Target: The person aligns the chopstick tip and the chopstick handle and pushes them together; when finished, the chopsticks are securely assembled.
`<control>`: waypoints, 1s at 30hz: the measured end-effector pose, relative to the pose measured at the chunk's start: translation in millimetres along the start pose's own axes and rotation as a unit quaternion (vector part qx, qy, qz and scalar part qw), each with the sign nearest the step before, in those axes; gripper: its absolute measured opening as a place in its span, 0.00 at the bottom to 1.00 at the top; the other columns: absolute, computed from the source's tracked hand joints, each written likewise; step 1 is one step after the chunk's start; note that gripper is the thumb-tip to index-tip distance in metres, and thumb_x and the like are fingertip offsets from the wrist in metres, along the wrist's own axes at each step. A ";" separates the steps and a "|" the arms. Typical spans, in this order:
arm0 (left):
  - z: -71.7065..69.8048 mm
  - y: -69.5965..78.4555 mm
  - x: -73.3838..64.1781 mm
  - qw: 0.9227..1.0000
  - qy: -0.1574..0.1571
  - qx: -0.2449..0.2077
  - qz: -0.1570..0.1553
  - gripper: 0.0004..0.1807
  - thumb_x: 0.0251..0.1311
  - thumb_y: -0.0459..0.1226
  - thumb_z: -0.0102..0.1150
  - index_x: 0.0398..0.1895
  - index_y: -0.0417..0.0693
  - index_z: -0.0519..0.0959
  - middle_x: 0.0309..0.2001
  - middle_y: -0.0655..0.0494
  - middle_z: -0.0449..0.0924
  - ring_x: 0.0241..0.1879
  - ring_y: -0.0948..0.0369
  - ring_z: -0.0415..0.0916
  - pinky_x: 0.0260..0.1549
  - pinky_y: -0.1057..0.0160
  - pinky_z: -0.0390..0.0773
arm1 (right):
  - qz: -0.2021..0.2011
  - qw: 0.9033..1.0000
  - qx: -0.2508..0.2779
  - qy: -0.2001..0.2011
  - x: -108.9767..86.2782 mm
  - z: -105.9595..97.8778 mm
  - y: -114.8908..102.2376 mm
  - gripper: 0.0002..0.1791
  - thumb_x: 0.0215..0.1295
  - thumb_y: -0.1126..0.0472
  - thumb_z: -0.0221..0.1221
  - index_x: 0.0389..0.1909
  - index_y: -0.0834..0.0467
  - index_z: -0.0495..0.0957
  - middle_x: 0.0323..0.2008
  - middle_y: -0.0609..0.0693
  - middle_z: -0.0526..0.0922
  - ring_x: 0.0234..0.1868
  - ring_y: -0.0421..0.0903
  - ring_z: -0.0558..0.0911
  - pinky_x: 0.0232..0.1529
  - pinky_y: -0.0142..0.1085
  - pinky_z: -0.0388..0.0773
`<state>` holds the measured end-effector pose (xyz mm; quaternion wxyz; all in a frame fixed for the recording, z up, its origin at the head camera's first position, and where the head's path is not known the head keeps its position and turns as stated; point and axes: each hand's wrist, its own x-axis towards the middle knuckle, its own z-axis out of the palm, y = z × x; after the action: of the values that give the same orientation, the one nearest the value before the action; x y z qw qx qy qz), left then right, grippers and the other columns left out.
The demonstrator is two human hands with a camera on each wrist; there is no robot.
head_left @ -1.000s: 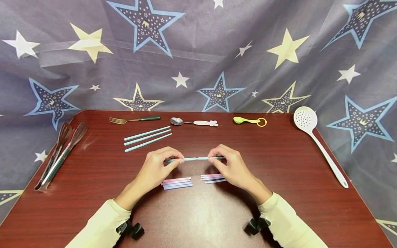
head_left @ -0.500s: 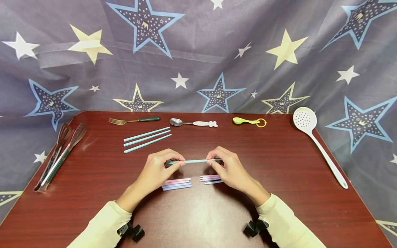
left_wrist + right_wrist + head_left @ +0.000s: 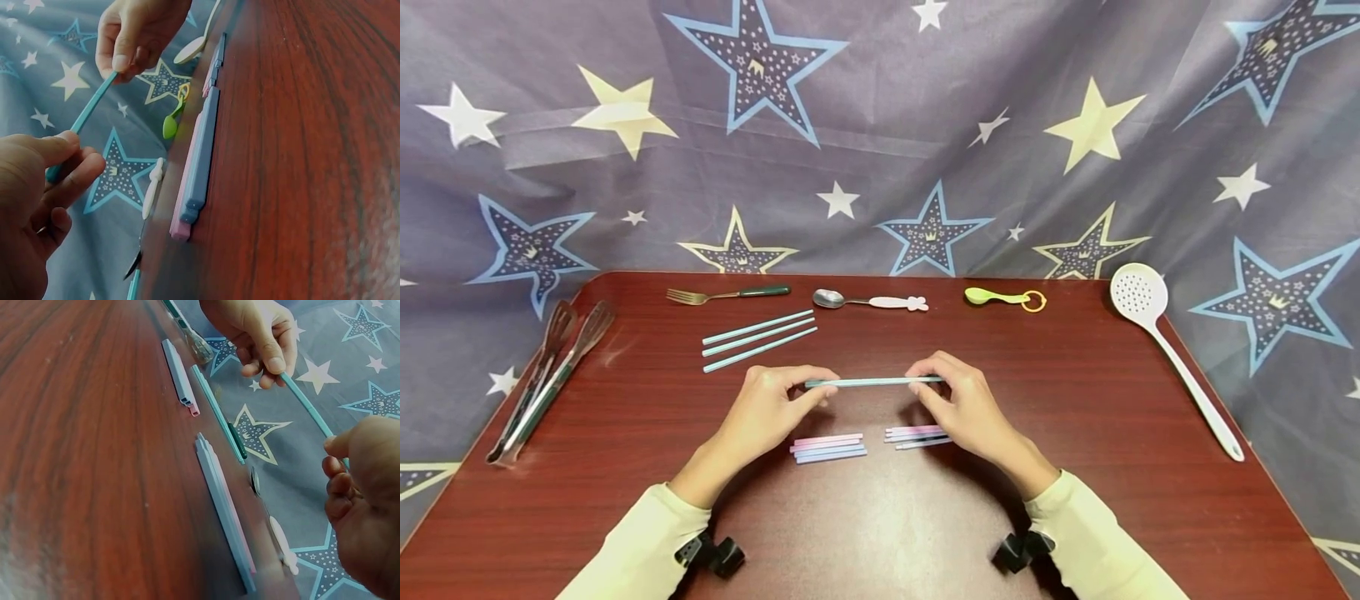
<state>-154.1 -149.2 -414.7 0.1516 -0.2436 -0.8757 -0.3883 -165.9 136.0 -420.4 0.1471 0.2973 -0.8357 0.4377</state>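
Note:
A teal chopstick (image 3: pixel 872 382) is held level above the table, one end in each hand. My left hand (image 3: pixel 767 408) pinches its left end between thumb and fingers; my right hand (image 3: pixel 961 398) pinches the right end. The stick runs straight between the two hands in the left wrist view, where the right hand (image 3: pixel 139 37) appears at the top. Below them lie two groups of short chopstick halves: pink and blue ones (image 3: pixel 829 455) at left, and similar pieces (image 3: pixel 913 437) partly hidden behind the right hand. Farther back, three long teal chopsticks (image 3: pixel 758 340) lie side by side.
Along the back edge lie a green-handled fork (image 3: pixel 737 293), a spoon with a white handle (image 3: pixel 887 302) and a small green spoon (image 3: pixel 992 296). Metal tongs (image 3: pixel 546 392) lie at left, a white slotted ladle (image 3: pixel 1180 367) at right. A star-printed curtain (image 3: pixel 865 108) hangs behind.
The two teal parts, with a visible joint between the hands a second ago, now form one straight chopstick. My left hand has shifted slightly left, showing more of it.

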 end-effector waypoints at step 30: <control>1.0 3.0 0.5 0.997 0.034 -0.030 0.062 0.09 0.56 0.33 0.76 0.38 0.56 0.90 0.28 0.67 0.87 0.16 0.74 0.54 0.16 0.77 0.55 | 0.003 0.998 0.062 0.013 -1.4 -1.0 1.3 0.03 0.66 0.69 0.66 0.38 0.59 0.83 0.32 0.50 0.87 0.21 0.37 0.67 0.24 0.27 0.66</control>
<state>-153.0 -146.5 -413.3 0.1977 -0.2883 -0.8414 -0.4121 -165.7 137.9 -421.4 0.1375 0.2979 -0.8057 0.4931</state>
